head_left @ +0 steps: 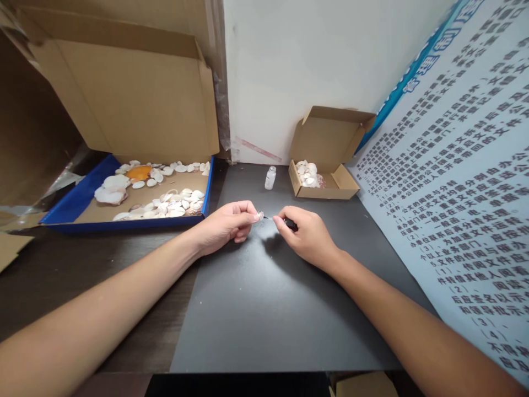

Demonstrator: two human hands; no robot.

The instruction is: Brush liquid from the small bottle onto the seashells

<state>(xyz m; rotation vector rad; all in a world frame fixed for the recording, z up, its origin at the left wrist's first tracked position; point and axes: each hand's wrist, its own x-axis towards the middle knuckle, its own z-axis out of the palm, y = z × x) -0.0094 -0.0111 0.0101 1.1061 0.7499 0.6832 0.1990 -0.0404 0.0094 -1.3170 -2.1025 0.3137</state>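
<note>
Over the table, the left hand pinches a small shell on its right side, near the right hand, which holds a black brush pointed at it, and a little bottle stands farther back.

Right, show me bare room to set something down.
Largest: the gray mat from its near edge up to the left hand and right hand. Smaller: between the right hand and the printed panel. Crowded: the blue box and small carton, both holding shells, and the gap between the hands.
</note>
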